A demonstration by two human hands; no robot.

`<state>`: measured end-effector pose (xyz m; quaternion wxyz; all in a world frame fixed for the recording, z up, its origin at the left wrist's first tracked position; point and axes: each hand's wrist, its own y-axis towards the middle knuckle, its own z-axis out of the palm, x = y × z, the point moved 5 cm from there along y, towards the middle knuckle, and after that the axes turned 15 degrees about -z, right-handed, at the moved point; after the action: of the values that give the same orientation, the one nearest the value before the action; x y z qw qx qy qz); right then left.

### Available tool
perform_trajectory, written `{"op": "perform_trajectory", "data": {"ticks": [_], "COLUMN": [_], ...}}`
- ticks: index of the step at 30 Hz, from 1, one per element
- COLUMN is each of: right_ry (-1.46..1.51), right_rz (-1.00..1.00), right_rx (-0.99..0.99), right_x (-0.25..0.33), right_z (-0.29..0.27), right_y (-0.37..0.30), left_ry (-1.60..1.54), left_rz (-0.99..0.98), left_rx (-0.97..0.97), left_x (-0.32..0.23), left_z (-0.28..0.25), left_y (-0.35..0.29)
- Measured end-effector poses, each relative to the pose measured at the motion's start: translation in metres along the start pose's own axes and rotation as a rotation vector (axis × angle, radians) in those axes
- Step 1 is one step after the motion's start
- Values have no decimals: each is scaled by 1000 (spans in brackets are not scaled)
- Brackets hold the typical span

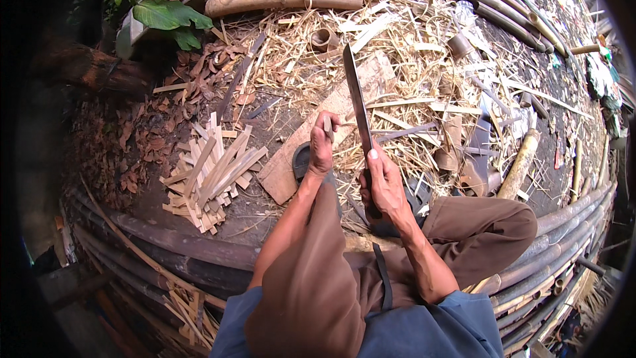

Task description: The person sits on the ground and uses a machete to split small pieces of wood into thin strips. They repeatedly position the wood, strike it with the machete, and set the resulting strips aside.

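From my remote seat I see my own body below the wooden plank (311, 139). My forearms are bare from the elbows down to the left hand (322, 149) and the right hand (384, 185), with no gloves, rings or watch that I can make out. Furthest below the plank, at the lower edge, sit my short blue sleeves (424, 328), loose and creased. Nearer the plank, my brown trousers (311, 278) cover both knees, the cloth plain and wrinkled. A dark narrow strap (383, 278) runs down the trousers between my arms.
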<state>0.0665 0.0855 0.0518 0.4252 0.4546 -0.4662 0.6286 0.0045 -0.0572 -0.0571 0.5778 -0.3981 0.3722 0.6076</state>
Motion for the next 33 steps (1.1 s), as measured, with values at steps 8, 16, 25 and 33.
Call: {"op": "perform_trajectory", "data": {"ticks": [8, 16, 25, 33], "right_ry": [123, 215, 207, 157], "right_rz": [142, 177, 186, 150], "right_rx": [-19, -9, -14, 9], "right_x": [-14, -16, -15, -17], "right_z": [3, 10, 11, 9], "right_y": [1, 1, 0, 1], "left_ry": [342, 414, 493, 431], "left_rz": [1, -47, -85, -39], "left_rx": [9, -28, -67, -68], "left_x": [-3, 1, 11, 7], "left_z": [21, 17, 10, 15], "left_y": [-5, -9, -6, -6]}}
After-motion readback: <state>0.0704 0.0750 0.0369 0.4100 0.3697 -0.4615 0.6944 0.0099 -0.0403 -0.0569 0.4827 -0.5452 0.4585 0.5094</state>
